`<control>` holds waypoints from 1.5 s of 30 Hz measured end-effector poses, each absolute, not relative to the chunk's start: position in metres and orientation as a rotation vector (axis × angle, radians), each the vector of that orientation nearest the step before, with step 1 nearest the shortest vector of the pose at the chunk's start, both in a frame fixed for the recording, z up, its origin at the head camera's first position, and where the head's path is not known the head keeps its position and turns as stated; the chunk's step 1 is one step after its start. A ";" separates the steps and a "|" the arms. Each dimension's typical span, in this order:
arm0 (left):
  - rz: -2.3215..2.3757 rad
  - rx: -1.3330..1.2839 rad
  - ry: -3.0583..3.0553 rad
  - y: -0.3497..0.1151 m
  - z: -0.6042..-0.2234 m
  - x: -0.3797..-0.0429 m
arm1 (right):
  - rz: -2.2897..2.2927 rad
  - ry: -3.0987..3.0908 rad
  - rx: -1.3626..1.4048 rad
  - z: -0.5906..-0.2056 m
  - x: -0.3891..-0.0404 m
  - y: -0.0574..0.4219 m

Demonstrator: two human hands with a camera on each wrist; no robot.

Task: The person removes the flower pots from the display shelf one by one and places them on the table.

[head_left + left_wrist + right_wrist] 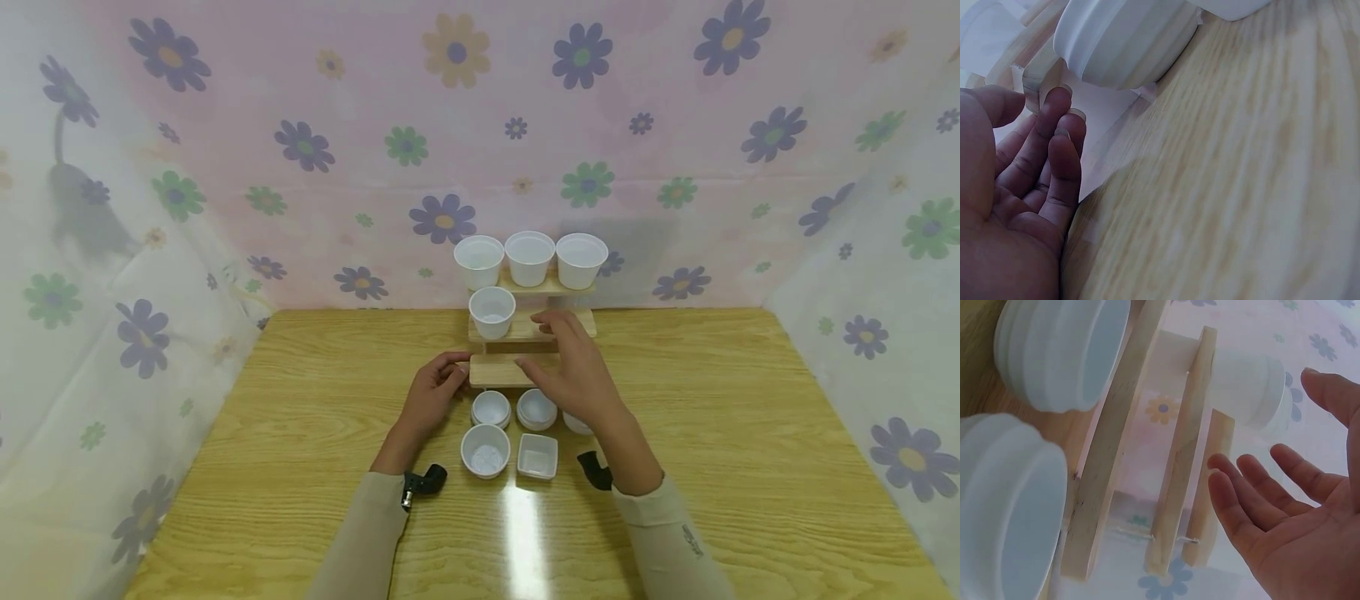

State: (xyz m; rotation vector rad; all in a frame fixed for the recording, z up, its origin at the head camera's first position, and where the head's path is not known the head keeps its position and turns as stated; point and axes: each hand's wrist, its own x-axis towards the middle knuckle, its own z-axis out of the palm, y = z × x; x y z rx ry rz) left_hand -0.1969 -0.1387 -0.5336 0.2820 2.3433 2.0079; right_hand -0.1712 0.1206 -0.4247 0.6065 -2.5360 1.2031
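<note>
In the head view, my left hand (pixel 432 392) is at the left end of the lowest board (pixel 498 371) of a tiered wooden stand. Its fingers bend loosely, with the fingertips right at the board's end (pixel 1036 81) in the left wrist view. Over the right part of the stand is my right hand (pixel 573 371), thumb and fingers spread apart with nothing between them. A white cup (pixel 492 312) stands on the left of the middle board (pixel 528 331). Three more white cups line the top board, including a left one (pixel 478 260), a middle one (pixel 530 258) and a right one (pixel 581 260).
Before the stand, two ribbed white bowls (pixel 491 408) (pixel 537 408) and a third partly hidden by my right arm sit on the wooden table (pixel 322 467). Nearer me are a round white cup (pixel 486 451) and a square white dish (pixel 537 457). Flowered cloth (pixel 360 208) hangs behind.
</note>
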 end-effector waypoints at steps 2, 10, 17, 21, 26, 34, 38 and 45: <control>2.004 0.286 2.349 -0.138 -0.534 -0.197 | 1.237 -2.529 0.577 -0.425 -0.173 0.119; 1.995 0.287 2.356 -0.139 -0.534 -0.197 | 1.364 -2.488 0.567 -0.427 -0.180 0.113; 1.992 0.297 2.350 -0.140 -0.533 -0.197 | 1.424 -2.457 0.588 -0.428 -0.186 0.105; 1.996 0.292 2.338 -0.140 -0.533 -0.197 | 1.411 -2.431 0.563 -0.427 -0.188 0.100; 2.013 0.297 2.324 -0.140 -0.532 -0.196 | 1.410 -2.394 0.555 -0.428 -0.192 0.095; 2.019 0.291 2.336 -0.140 -0.536 -0.199 | 1.439 -2.381 0.532 -0.430 -0.198 0.090; 2.008 0.289 2.346 -0.140 -0.536 -0.200 | 1.425 -2.377 0.523 -0.431 -0.198 0.088; 1.998 0.285 2.352 -0.140 -0.535 -0.199 | 1.412 -2.363 0.532 -0.435 -0.200 0.087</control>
